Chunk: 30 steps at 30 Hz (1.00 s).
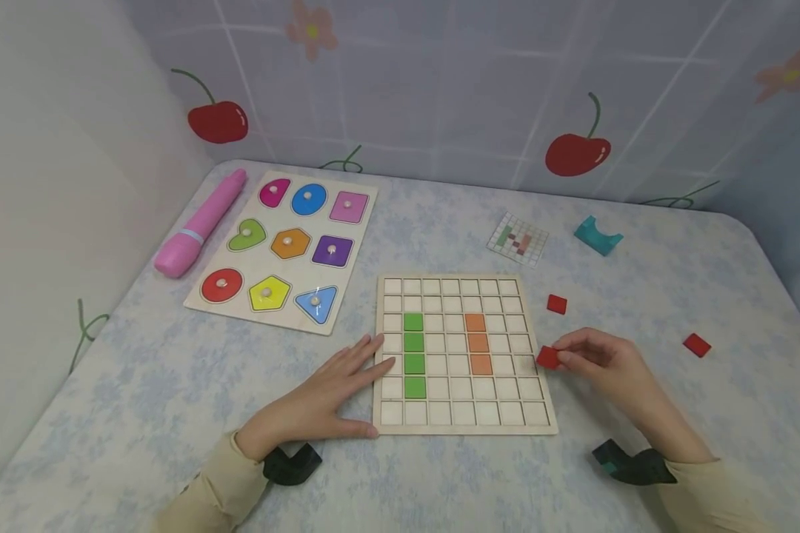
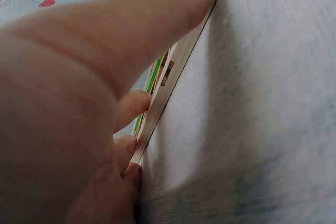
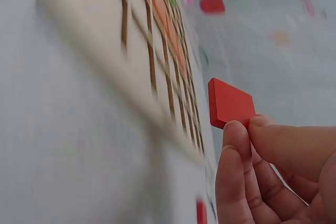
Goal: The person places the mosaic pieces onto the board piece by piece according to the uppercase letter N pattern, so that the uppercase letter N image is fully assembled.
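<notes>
A wooden grid board (image 1: 467,429) lies flat, with a column of green tiles (image 1: 414,363) at its left and three orange tiles (image 1: 478,343) right of its middle. Spread fingers of my left hand (image 1: 327,396) touch the board's left edge; in the left wrist view the thumb (image 2: 157,11) lies along its side. Between thumb and fingertips, my right hand (image 1: 607,363) pinches a red square tile (image 3: 231,103) at the board's right edge. Two more red tiles lie on the table, one above that hand (image 1: 556,304) and one farther right (image 1: 696,345).
A shape-knob puzzle board (image 1: 280,270) lies at the back left beside a pink pen-like stick (image 1: 203,222). Behind the grid board are a small pattern card (image 1: 518,239) and a teal curved piece (image 1: 598,235). A cherry-printed curtain (image 1: 407,89) stands behind the table.
</notes>
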{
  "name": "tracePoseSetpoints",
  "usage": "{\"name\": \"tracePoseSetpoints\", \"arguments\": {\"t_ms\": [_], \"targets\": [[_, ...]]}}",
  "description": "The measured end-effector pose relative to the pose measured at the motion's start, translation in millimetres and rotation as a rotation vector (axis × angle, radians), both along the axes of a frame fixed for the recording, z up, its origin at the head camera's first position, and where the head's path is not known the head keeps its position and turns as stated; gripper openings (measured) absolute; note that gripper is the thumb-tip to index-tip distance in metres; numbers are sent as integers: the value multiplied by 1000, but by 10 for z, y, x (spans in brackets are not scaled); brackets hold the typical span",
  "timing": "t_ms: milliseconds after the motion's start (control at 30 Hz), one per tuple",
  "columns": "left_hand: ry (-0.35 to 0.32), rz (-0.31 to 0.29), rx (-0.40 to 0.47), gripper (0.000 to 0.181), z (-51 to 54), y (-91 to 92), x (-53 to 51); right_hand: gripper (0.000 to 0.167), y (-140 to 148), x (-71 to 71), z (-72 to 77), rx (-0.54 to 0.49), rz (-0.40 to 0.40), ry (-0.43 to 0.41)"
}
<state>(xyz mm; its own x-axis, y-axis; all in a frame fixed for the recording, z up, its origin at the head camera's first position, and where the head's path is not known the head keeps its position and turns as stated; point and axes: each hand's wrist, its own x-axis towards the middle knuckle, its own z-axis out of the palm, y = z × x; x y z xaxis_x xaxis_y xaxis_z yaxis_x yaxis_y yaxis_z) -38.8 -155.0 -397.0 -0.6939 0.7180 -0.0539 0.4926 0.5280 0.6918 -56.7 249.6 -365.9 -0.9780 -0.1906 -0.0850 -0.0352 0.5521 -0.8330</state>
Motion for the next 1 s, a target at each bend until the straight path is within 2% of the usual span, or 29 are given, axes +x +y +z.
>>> {"name": "tracePoseSetpoints", "arguments": {"t_ms": [100,200,367,667,1000], "targets": [[-15,3,3,87,5,3,8,15,-263,-6,-22,-117,87,-55],[-20,5,3,87,16,8,18,11,-442,-4,-61,-156,148,-82],[-5,2,-5,87,19,12,9,8,-572,9,-116,-86,179,-38],[-6,5,-10,87,37,16,-2,9,-620,22,-155,13,208,36],[2,3,-12,87,31,9,-3,17,-635,43,-207,56,254,204]]}}
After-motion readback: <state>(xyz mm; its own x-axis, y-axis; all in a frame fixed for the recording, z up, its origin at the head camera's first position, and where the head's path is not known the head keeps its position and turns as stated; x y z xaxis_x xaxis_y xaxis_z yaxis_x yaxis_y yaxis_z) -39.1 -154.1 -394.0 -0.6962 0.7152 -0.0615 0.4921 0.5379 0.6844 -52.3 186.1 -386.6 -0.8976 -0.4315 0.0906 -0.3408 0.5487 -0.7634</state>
